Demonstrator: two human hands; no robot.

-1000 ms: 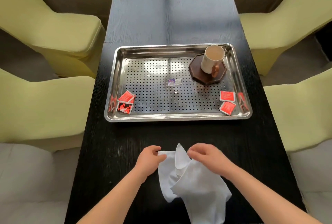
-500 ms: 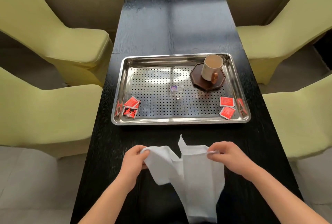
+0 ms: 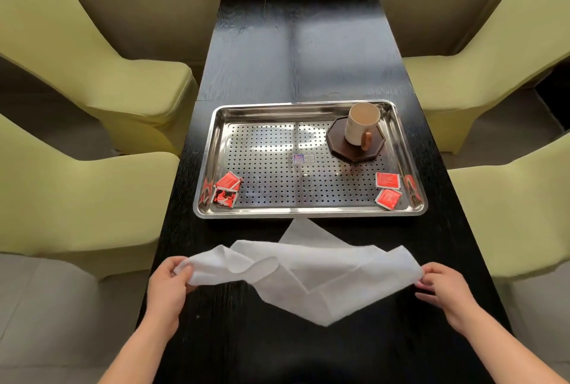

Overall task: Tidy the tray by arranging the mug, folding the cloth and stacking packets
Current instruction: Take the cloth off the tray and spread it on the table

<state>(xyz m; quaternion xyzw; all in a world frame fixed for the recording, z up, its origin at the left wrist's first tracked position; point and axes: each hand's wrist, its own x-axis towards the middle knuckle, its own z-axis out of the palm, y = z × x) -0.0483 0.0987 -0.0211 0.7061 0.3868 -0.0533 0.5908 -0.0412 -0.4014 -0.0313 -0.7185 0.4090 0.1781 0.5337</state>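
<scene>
2 hands hold 1 white cloth [image 3: 311, 272] above the near end of a black table [image 3: 296, 53], just in front of the tray [image 3: 308, 214] and apart from it. Left hand [image 3: 166, 286]: fingers pinched on the cloth's left corner. Right hand [image 3: 444, 289]: fingers pinched on the right corner. Cloth: stretched between the hands, long axis left to right across the table; still creased, with 1 flap pointing away toward the tray and 1 lower point hanging toward the person; a rolled fold lies near the left corner.

1 steel tray, perforated floor, long axis left to right, in the middle of the table. Contents:
- 1 mug [image 3: 361, 124], cream, upright, open mouth up, handle turned toward the person; it stands on 1 dark octagonal coaster [image 3: 345, 149] in the far right corner.
- 2 red packets [image 3: 226, 189] in the near left corner, overlapping, the upper one tilted.
- 2 red packets [image 3: 388, 189] in the near right corner, lying flat, close together but separate, the nearer one turned at an angle.
- 1 small label [image 3: 303, 158] at the centre of the floor.

4 yellow-green chairs [image 3: 77, 186] flank the table, 2 on each side.
</scene>
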